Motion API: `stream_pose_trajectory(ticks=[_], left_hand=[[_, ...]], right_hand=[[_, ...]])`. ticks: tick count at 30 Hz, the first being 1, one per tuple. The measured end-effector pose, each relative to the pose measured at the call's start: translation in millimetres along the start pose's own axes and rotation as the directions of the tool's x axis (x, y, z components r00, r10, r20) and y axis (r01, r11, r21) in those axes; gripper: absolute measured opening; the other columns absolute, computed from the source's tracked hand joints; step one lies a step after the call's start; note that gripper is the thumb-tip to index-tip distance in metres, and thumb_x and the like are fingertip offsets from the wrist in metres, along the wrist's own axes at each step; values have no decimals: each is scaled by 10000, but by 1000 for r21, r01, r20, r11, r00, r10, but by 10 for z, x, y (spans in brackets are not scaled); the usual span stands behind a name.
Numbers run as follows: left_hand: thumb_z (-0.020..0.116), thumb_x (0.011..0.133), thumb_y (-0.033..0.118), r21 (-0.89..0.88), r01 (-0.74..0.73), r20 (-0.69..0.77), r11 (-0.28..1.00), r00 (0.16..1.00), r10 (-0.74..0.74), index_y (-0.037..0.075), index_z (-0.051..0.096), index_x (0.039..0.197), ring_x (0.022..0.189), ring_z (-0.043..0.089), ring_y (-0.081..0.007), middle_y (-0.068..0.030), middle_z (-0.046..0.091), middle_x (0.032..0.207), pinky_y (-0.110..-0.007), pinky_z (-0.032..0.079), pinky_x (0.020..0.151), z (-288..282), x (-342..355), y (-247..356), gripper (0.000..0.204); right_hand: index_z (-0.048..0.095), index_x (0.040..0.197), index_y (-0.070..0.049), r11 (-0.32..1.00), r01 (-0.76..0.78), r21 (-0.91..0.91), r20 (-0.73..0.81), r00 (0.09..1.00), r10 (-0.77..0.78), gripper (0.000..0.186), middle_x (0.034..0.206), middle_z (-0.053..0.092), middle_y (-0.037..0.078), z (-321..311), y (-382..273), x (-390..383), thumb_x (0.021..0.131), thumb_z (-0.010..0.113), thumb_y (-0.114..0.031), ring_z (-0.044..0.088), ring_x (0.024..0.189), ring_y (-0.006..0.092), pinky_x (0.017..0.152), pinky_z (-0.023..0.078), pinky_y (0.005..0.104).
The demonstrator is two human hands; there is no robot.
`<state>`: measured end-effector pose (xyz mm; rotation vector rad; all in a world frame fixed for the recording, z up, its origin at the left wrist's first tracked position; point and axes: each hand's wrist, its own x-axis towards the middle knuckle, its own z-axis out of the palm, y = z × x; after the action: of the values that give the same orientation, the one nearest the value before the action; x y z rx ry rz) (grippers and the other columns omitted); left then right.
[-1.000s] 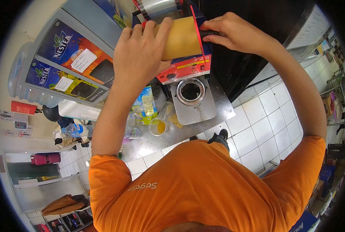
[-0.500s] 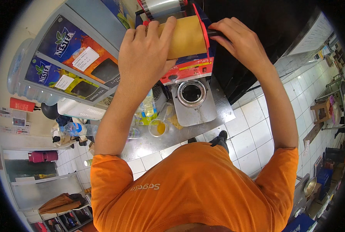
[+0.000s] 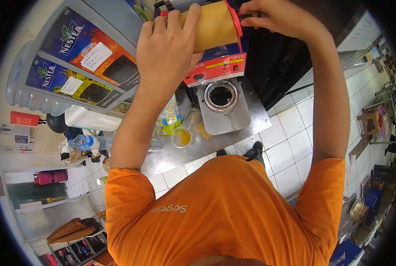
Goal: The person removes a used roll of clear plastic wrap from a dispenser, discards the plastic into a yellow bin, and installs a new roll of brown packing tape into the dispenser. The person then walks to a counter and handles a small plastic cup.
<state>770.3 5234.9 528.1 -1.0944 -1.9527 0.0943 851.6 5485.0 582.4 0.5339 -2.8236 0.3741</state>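
A tan roll (image 3: 216, 27) sits across the top of a red and blue cup sealing machine (image 3: 220, 65), beside a red side plate (image 3: 235, 20). My left hand (image 3: 168, 49) is wrapped over the roll's left part, fingers on top and thumb below. Just right of the side plate, my right hand (image 3: 282, 17) pinches a black knob, mostly hidden by the fingers. Below the machine's front panel, a silver tray (image 3: 230, 125) sticks out toward me. A round metal cup holder (image 3: 210, 106) is set in it, dark inside.
On the steel table (image 3: 259, 119), a clear plastic cup (image 3: 176, 141) with yellow contents stands beside a green and yellow pouch (image 3: 170, 119). A drink dispenser (image 3: 76, 55) rises at left; a dark surface (image 3: 291, 62) borders the right.
My right hand has shifted farther up at the knob, its wrist raised. My left hand stays on the roll. The machine appears slightly higher in the picture.
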Motion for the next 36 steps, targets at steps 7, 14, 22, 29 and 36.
stream_pose_trajectory(ticks=[7,14,22,29,36], left_hand=[[884,595,393,63,68,176,996,981,-78,140,466,1404,1040,648,-252,-65,655,1120,-381,470,889,-127,52,95,946],[872,653,402,101,34,352,994,934,-68,65,458,1423,1058,640,-247,-100,663,1098,-382,465,919,-287,203,74,937],[854,679,447,67,-5,516,998,856,-30,64,453,1428,1062,645,-247,-101,669,1090,-382,467,927,-421,360,75,932],[845,684,431,146,-42,349,988,937,-11,49,445,1436,1024,636,-234,-94,654,1056,-371,452,915,-221,193,69,934],[804,725,373,205,-53,299,977,954,-11,55,470,1428,963,609,-217,-75,632,1010,-355,433,877,-164,130,104,840]], right_hand=[[682,1198,-73,934,-334,126,-533,772,347,349,1006,737,101,872,-103,-248,885,745,-216,711,765,195,709,574,314],[700,1221,-144,885,-233,403,-571,692,443,321,995,748,72,1180,-55,-252,905,734,-191,728,776,145,637,569,253],[667,1181,-90,845,-220,487,-489,733,473,327,973,689,112,1074,63,-242,864,738,-126,694,831,218,724,555,306],[686,967,-47,991,-39,-125,-532,846,-34,197,971,610,68,753,-99,-98,795,750,-120,586,931,263,824,476,382],[704,929,-85,870,153,-469,-168,952,-258,132,969,610,42,454,-10,79,846,675,-184,541,937,249,851,439,390]])
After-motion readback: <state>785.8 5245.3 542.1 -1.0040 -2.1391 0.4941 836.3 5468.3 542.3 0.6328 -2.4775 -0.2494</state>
